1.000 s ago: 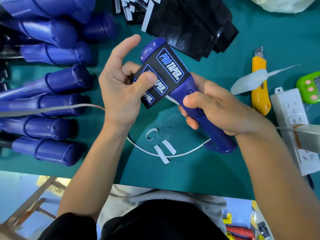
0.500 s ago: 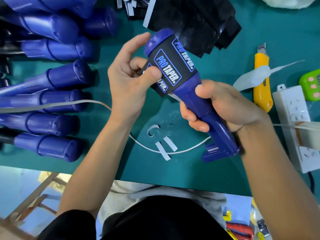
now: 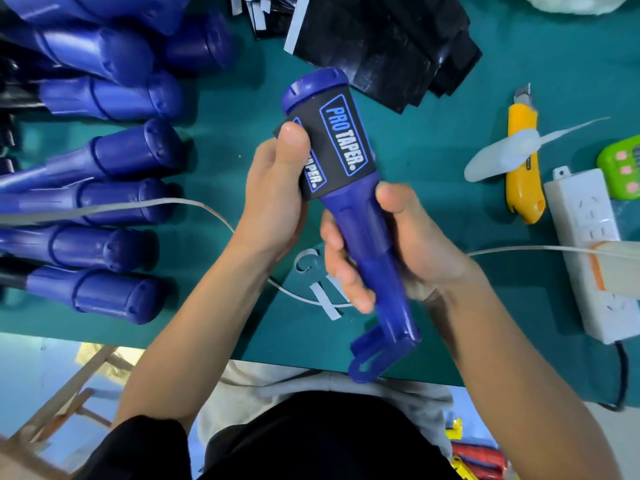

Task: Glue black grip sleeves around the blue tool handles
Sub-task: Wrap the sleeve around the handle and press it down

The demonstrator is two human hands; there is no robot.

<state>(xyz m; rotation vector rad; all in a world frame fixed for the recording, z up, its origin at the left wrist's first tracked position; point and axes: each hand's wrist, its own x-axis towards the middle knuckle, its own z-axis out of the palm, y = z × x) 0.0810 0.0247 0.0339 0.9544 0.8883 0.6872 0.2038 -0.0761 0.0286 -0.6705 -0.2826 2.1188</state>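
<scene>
Centre of frame: we list one blue plastic tool handle (image 3: 360,237), tilted, with its capped end toward the upper middle and its forked end at lower centre, held above the teal work mat (image 3: 450,109).

On its thick upper part we note a black grip sleeve (image 3: 341,143) printed "PRO TAPER", whose left corner juts past the handle.

Left hand (image 3: 277,202): the forearm enters from the lower left. The fingers go behind the sleeve and the thumb (image 3: 294,136) presses flat on its front, so the sleeve is clasped.

Right hand (image 3: 398,247): the forearm enters from the lower right. The hand wraps tightly round the narrow shaft below the sleeve, thumb on the front.

Left edge: we count a row of bare blue handles (image 3: 114,157) lying on the mat.

Top centre: a pile of black sleeve sheets (image 3: 381,39).

Right side: a yellow utility knife (image 3: 523,174), a white power strip (image 3: 585,237) and a green device (image 3: 623,168) that is cut off by the frame.
</scene>
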